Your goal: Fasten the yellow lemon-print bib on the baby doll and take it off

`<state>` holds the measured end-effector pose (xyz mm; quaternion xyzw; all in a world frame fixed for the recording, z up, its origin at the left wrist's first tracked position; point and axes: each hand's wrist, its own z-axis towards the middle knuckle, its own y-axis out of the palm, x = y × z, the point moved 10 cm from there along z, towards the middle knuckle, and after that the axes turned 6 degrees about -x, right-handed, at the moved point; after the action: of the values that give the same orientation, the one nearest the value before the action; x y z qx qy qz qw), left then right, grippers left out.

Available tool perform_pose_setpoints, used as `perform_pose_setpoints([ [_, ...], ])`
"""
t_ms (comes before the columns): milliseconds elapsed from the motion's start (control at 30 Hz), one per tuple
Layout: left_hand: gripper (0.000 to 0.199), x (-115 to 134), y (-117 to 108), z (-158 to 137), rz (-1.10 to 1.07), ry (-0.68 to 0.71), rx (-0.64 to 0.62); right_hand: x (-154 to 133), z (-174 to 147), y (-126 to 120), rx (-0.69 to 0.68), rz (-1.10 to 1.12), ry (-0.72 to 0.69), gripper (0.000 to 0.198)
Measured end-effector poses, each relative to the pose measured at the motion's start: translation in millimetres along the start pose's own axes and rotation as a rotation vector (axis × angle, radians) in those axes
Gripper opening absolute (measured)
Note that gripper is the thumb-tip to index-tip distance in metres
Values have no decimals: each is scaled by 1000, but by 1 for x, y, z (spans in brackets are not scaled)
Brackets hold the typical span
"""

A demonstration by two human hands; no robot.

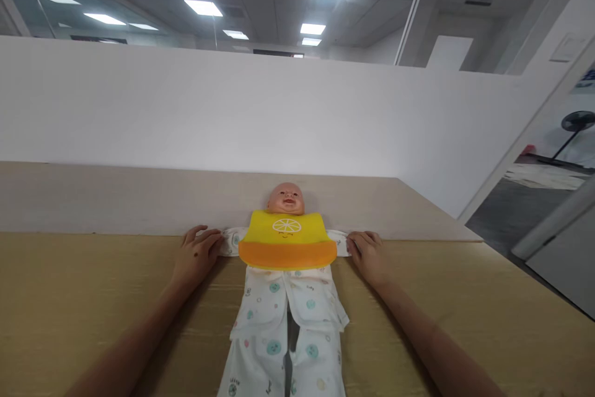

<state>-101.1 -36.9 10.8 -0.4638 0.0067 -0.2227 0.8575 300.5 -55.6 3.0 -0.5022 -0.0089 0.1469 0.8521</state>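
Observation:
A baby doll (285, 199) lies on its back, head away from me, in a white patterned top (309, 304) and matching trousers (267, 360). Over its chest is a yellow bib (302, 225) with a citrus-slice print and an orange pocket (288, 254) along the lower edge. Both sleeves stretch out sideways. At the end of the left sleeve (231, 242), my left hand (198, 256) has its fingers closed on the cuff. My right hand (369, 256) pinches the end of the right sleeve (340, 242). Any doll hands inside the cuffs are hidden.
The doll lies on a tan tabletop (93, 298) with a paler strip (116, 199) along the back. A white wall (209, 106) with glass above it stands behind. At the right, a doorway shows a black fan (577, 121) on the floor beyond.

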Motion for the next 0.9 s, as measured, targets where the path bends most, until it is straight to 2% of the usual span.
perform_pose_setpoints([
  [200, 28, 2, -7, 0, -4, -22, 50, -6, -3, -5, 31, -62, 20, 26],
  [300, 27, 13, -14, -3, 11, 16, 88, -18, -11, -13, 87, -98, 18, 28],
  [400, 24, 32, -26, -13, 9, 63, 125, -38, -28, -19, 76, -91, -18, 34],
  [467, 22, 50, -28, -22, -5, 110, 64, -54, -45, -20, 19, -25, -53, 41],
  [600, 20, 92, -21, -49, -162, 230, -193, -79, -87, -21, -102, 176, -55, 55],
  [733, 40, 120, -21, -75, -346, 298, -369, -101, -114, -15, -233, 307, -98, 75],
  [833, 60, 131, -23, -86, -443, 332, -412, -104, -117, -11, -282, 365, -52, 78],
  [900, 61, 128, -23, -86, -449, 274, -391, -103, -115, -11, -290, 429, 0, 74],
])
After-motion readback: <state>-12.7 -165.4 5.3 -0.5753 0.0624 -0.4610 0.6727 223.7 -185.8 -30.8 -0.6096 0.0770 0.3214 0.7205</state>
